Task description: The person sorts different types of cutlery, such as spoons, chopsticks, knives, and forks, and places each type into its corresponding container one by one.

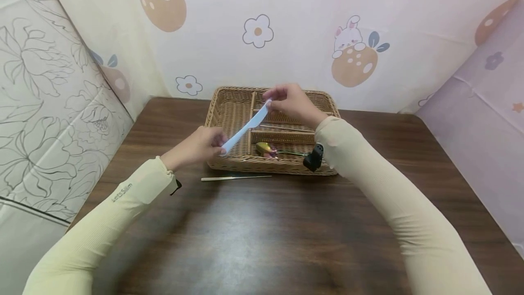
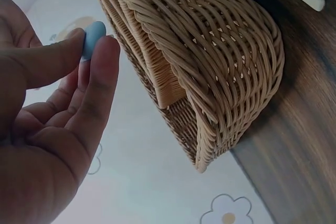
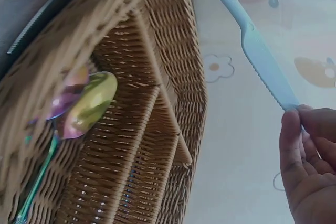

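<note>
Spanning the middle of the head view, a pale blue plastic knife [image 1: 247, 126] is held at both ends above a wicker basket [image 1: 229, 108]. Left of centre, the left hand [image 1: 196, 147] has its grip pinched on the knife's rounded handle end, thumb and forefinger closed on the tip, as the left wrist view confirms [image 2: 93, 39]. Below it, on the dark wooden table [image 1: 254, 226], a single slim pale chopstick [image 1: 236, 177] lies flat, just in front of the basket's near wall. The basket sits at the centre, toward the top of the frame, divided into compartments; in the near right compartment rests an iridescent metal spoon [image 1: 266, 149], its bowl gold-green and pink. Right of centre, the right hand [image 1: 290, 101] has its grip pinched on the serrated blade tip, fingers curled round it above the basket's far compartments. Patterned fabric walls [image 1: 409, 22] enclose the table.
</note>
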`<state>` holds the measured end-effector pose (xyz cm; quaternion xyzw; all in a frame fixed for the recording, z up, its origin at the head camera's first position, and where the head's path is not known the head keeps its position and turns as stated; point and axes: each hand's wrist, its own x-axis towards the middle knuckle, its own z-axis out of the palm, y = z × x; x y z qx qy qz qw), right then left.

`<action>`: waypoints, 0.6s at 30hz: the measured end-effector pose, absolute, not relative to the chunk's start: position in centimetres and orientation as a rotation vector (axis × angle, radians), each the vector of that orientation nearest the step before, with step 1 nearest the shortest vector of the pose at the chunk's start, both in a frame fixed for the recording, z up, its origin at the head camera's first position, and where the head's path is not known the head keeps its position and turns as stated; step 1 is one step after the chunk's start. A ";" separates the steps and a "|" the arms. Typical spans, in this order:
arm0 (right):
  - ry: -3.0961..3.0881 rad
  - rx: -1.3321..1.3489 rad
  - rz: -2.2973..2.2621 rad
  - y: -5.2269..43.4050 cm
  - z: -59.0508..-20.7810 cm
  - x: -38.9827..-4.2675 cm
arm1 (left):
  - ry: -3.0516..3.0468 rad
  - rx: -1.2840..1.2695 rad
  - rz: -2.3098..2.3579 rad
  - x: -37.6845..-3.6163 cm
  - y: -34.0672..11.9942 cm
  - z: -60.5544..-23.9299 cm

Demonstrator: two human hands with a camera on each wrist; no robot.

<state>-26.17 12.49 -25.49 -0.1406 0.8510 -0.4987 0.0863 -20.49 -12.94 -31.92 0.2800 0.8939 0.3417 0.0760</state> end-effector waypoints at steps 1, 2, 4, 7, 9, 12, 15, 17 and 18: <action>2.533 -0.405 -1.510 12.3 -25.4 -26.5 | 2.677 0.820 1.035 -20.7 -12.9 -31.9; 2.541 -0.396 -1.520 12.2 -25.4 -26.7 | 2.674 0.802 1.043 -20.8 -12.9 -31.9; 2.562 -0.386 -1.526 11.9 -25.3 -27.2 | 2.671 0.772 1.052 -21.1 -12.9 -32.0; 2.573 -0.380 -1.533 11.3 -25.3 -27.9 | 2.673 0.742 1.062 -21.4 -12.8 -32.1; 2.565 -0.375 -1.554 11.0 -25.4 -28.4 | 2.672 0.731 1.075 -21.6 -12.8 -32.2; 2.556 -0.365 -1.586 10.5 -25.6 -29.1 | 2.670 0.715 1.088 -22.0 -12.6 -32.4; 2.558 -0.359 -1.603 10.1 -25.9 -29.7 | 2.670 0.700 1.082 -22.2 -12.5 -32.6; 2.561 -0.352 -1.607 9.8 -26.2 -30.1 | 2.668 0.683 1.077 -22.4 -12.3 -32.8; 2.562 -0.348 -1.609 9.6 -26.4 -30.3 | 2.663 0.672 1.079 -22.5 -12.3 -32.9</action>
